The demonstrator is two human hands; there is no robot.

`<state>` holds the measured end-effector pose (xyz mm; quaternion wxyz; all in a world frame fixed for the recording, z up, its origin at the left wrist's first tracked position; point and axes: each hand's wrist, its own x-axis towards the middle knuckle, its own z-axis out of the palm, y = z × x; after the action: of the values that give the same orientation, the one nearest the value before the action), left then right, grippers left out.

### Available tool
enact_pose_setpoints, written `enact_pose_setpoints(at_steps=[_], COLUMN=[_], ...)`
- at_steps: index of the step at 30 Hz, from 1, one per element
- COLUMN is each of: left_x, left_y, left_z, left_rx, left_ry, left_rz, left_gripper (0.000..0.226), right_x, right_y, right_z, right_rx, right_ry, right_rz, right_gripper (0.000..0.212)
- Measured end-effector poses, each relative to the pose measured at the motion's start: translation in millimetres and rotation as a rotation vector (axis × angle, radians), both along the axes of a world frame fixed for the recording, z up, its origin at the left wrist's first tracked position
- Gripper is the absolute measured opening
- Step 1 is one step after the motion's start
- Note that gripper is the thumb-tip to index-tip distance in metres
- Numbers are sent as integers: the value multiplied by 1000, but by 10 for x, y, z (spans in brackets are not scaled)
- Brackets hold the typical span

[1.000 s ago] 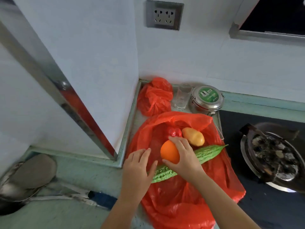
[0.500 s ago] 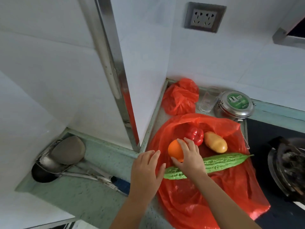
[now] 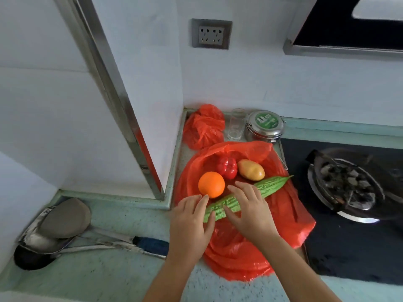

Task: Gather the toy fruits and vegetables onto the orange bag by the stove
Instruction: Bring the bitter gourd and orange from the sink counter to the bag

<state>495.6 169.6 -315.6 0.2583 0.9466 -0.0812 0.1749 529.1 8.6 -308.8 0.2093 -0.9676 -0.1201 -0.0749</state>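
Observation:
An orange plastic bag (image 3: 290,216) lies spread flat on the counter left of the stove. On it rest a toy orange (image 3: 211,184), a red toy pepper (image 3: 227,167), a yellow toy potato (image 3: 250,170) and a long green bitter gourd (image 3: 270,187) lying diagonally. My right hand (image 3: 248,211) hovers open over the gourd's middle, holding nothing. My left hand (image 3: 190,221) is open at the bag's left edge, covering the gourd's near tip, its fingertips just below the orange.
A bunched orange bag (image 3: 204,127), a clear glass (image 3: 235,124) and a steel lidded tin (image 3: 265,125) stand at the back. The black stove (image 3: 340,247) with a dirty pan (image 3: 346,188) lies to the right. Ladles (image 3: 54,232) rest at the left.
My right hand has let go of the toy orange, which now rests on the bag, and has drawn back over the gourd. The camera view has shifted.

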Motion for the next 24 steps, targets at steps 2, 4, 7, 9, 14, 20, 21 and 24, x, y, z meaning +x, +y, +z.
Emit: enact_pose_setpoints(at_steps=[2, 4, 7, 9, 14, 20, 21, 24], left_x=[-58, -121, -219, -297, -563, -1003, -1107, -1524], left_y=[-92, -220, -459, -632, -1071, -1680, -1804, -2195], left_z=[13, 18, 22, 4, 16, 208, 243, 320], left_rx=[27, 43, 16, -2, -23, -11, -11, -4], left_ry=[-24, -53, -78, -81, -82, -121, -125, -125], left_rz=[-60, -123, -222, -294, -475, -642, -666, -744], left_gripper=[39, 37, 35, 35, 34, 38, 38, 38], right_x=[-206, -420, -761, -998, -1549, -2238, -2377, -2895], right_y=[-92, -205, -415, -565, -944, -1403, -1499, -1807], right_z=[62, 104, 168, 202, 258, 399, 415, 447], right_rx=[-5, -12, -28, -28, -28, -47, -46, -39], right_ry=[-18, -38, -58, -72, -120, -162, -175, -213], right_rz=[-66, -152, -275, -357, -516, -693, -723, -813], right_gripper=[49, 48, 46, 44, 40, 40, 39, 38])
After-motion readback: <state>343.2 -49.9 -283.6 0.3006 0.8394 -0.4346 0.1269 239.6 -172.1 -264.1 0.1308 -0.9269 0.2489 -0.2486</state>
